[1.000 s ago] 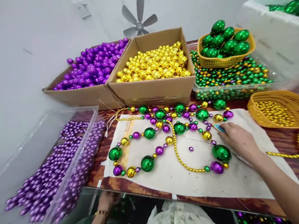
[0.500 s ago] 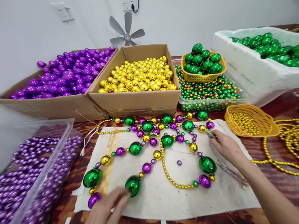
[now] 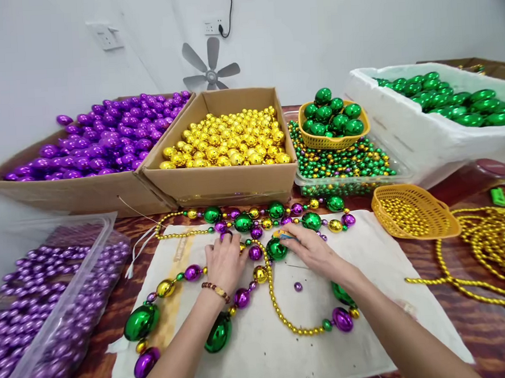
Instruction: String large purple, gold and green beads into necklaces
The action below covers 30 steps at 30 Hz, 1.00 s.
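A long strand of green, gold and purple beads (image 3: pixel 275 213) lies looped on a white cloth (image 3: pixel 383 295). My left hand (image 3: pixel 225 262), with a bead bracelet at the wrist, rests palm down on the strand's middle, its fingers over the beads. My right hand (image 3: pixel 311 248) lies beside it and pinches a small blue and yellow object (image 3: pixel 283 233) between its fingertips, next to a big green bead (image 3: pixel 277 249). One loose small purple bead (image 3: pixel 298 286) lies on the cloth near my right wrist.
Cardboard boxes of purple balls (image 3: pixel 99 141) and gold balls (image 3: pixel 224 142) stand behind the cloth. A clear tub of purple beads (image 3: pixel 49 298) is at left. Yellow baskets (image 3: pixel 412 213), a tray of small mixed beads (image 3: pixel 345 163), a white box of green balls (image 3: pixel 444 109) and gold bead strings (image 3: pixel 491 254) are at right.
My left hand came up from below the table edge onto the strand's middle. My right hand slid left from the strand's right side to the centre. The view tilted up.
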### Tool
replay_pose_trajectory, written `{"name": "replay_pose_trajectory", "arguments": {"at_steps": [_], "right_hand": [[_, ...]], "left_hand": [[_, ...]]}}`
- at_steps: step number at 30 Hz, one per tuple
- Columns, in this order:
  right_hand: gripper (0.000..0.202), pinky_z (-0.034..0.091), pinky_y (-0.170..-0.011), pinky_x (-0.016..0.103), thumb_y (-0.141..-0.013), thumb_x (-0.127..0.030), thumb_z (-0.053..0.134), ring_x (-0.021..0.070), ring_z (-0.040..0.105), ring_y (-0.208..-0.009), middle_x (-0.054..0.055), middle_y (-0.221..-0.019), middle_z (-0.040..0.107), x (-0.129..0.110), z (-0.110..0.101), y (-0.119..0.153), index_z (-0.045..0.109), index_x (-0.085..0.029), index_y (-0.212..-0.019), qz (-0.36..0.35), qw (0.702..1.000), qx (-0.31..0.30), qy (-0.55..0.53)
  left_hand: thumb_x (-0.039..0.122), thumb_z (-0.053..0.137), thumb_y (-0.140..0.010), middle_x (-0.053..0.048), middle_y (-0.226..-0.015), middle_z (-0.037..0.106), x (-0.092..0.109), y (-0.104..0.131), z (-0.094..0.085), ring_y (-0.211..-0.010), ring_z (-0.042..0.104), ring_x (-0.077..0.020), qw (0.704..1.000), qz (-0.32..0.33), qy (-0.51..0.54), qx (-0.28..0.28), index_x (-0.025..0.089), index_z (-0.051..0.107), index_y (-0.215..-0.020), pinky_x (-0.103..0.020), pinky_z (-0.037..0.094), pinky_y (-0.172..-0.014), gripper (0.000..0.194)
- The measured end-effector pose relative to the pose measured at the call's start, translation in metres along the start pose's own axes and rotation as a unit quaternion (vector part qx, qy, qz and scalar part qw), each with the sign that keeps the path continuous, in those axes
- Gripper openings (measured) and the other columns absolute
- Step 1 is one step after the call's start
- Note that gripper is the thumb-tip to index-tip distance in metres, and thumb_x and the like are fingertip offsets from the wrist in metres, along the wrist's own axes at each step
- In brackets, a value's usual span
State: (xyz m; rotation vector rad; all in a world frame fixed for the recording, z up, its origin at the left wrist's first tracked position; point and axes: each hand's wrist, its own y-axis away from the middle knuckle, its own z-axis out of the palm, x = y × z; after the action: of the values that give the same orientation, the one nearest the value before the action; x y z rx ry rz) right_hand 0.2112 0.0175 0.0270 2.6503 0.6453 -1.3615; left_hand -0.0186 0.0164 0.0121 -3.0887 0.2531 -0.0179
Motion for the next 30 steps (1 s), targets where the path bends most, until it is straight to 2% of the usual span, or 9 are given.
{"name": "replay_pose_trajectory", "arguments": {"at_steps": [4,7,10,13,18,22,26,28,30], "right_hand": [[0.007,0.038,-0.073,0.027,-0.095,-0.022,0.046,0.0168,0.054,-0.081,0.0,-0.087,0.059,-0.002,0.0,-0.015,0.053,-0.022,-0.095,0.005,1.0,-0.014,-0.016],[0.014,0.038,-0.072,0.026,-0.098,-0.029,0.044,0.0161,0.054,-0.081,0.0,-0.087,0.059,-0.013,-0.001,-0.022,0.054,-0.021,-0.092,0.005,0.999,-0.031,-0.024],[0.03,0.039,-0.073,0.027,-0.1,-0.041,0.036,0.0159,0.054,-0.081,0.001,-0.088,0.059,-0.022,-0.001,-0.029,0.057,-0.021,-0.091,0.014,0.997,-0.058,-0.056],[0.039,0.039,-0.071,0.027,-0.101,-0.045,0.03,0.0155,0.054,-0.078,0.001,-0.083,0.058,-0.024,0.004,-0.039,0.058,-0.021,-0.089,0.001,0.991,-0.101,-0.084],[0.047,0.035,-0.063,0.027,-0.098,-0.053,0.031,0.0146,0.047,-0.065,-0.001,-0.069,0.053,-0.018,0.019,-0.059,0.053,-0.02,-0.073,-0.003,0.988,-0.131,-0.079],[0.05,0.036,-0.067,0.028,-0.097,-0.056,0.031,0.0149,0.048,-0.065,-0.001,-0.068,0.053,-0.014,0.024,-0.076,0.052,-0.02,-0.07,-0.023,0.982,-0.165,-0.087],[0.037,0.038,-0.07,0.027,-0.096,-0.05,0.041,0.0144,0.051,-0.073,-0.001,-0.079,0.058,-0.012,0.029,-0.089,0.057,-0.02,-0.082,-0.028,0.976,-0.186,-0.11],[0.024,0.039,-0.07,0.026,-0.091,-0.044,0.053,0.0148,0.052,-0.079,-0.001,-0.088,0.058,-0.013,0.031,-0.093,0.055,-0.02,-0.094,-0.024,0.977,-0.174,-0.121],[0.021,0.039,-0.071,0.025,-0.089,-0.036,0.057,0.0148,0.051,-0.081,-0.001,-0.091,0.057,-0.014,0.034,-0.097,0.051,-0.02,-0.101,-0.025,0.979,-0.156,-0.128]], "left_hand": [[0.03,0.048,-0.09,-0.009,-0.102,0.061,-0.006,0.007,-0.001,-0.09,0.058,-0.028,0.998,0.033,0.055,0.009,0.019,0.057,-0.101,-0.045,0.04,-0.079,0.018],[0.025,0.048,-0.092,-0.008,-0.112,0.059,-0.009,0.017,-0.003,-0.101,0.057,-0.0246,0.982,0.06,0.16,0.085,0.021,0.053,-0.114,-0.043,0.041,-0.087,0.023],[0.025,0.053,-0.091,-0.008,-0.12,0.057,-0.014,0.031,-0.005,-0.113,0.053,-0.023,0.947,0.061,0.261,0.176,0.023,0.051,-0.122,-0.041,0.041,-0.097,0.031],[0.023,0.057,-0.088,-0.008,-0.12,0.057,-0.017,0.041,-0.005,-0.114,0.054,-0.0225,0.918,0.052,0.331,0.213,0.024,0.052,-0.121,-0.041,0.042,-0.1,0.034],[0.023,0.058,-0.087,-0.007,-0.118,0.059,-0.02,0.045,0.0,-0.112,0.055,-0.0225,0.892,0.021,0.398,0.212,0.024,0.055,-0.118,-0.041,0.043,-0.099,0.03],[0.025,0.056,-0.089,-0.007,-0.121,0.056,-0.023,0.044,0.002,-0.114,0.053,-0.0221,0.876,-0.02,0.445,0.185,0.026,0.055,-0.124,-0.04,0.042,-0.1,0.035],[0.028,0.053,-0.091,-0.007,-0.123,0.054,-0.027,0.037,-0.005,-0.117,0.052,-0.0218,0.866,-0.049,0.474,0.151,0.029,0.055,-0.128,-0.038,0.041,-0.101,0.037],[0.028,0.052,-0.092,-0.007,-0.123,0.054,-0.031,0.03,-0.009,-0.118,0.051,-0.0219,0.86,-0.054,0.484,0.154,0.029,0.057,-0.126,-0.038,0.04,-0.102,0.035],[0.029,0.053,-0.091,-0.007,-0.124,0.054,-0.036,0.023,-0.011,-0.118,0.051,-0.0219,0.856,-0.063,0.487,0.164,0.028,0.056,-0.126,-0.038,0.04,-0.102,0.034]]}}
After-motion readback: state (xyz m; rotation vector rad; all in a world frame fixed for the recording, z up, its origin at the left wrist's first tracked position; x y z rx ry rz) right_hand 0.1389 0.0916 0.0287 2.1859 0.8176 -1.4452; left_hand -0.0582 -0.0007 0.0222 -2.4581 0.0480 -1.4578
